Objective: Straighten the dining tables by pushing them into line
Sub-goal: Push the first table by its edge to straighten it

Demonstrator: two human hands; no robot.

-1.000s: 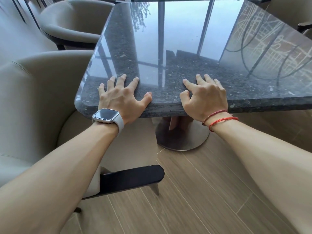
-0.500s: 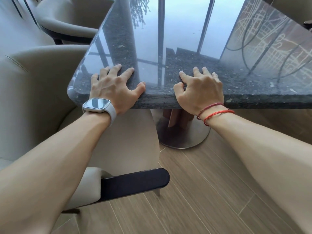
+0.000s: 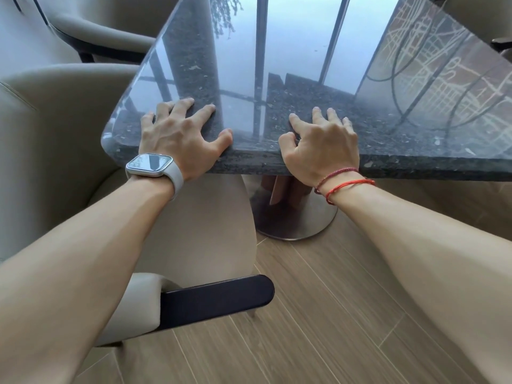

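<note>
A dark polished stone dining table on a round metal pedestal base stands in front of me. My left hand, with a white watch on the wrist, lies near the table's rounded front-left corner. Its fingers are spread on the top and the thumb sits at the edge. My right hand, with red string bracelets at the wrist, presses the front edge near the middle, fingertips arched on the top. Both palms bear against the edge.
A beige armchair with a dark armrest stands close at the left, its seat partly under the table corner. A second beige chair is at the back left, and a chair arm shows at the far right. Wood-plank floor lies below.
The table's front-left corner and both hands have shifted a little left and away, over the near armchair. The hands keep the same places on the edge.
</note>
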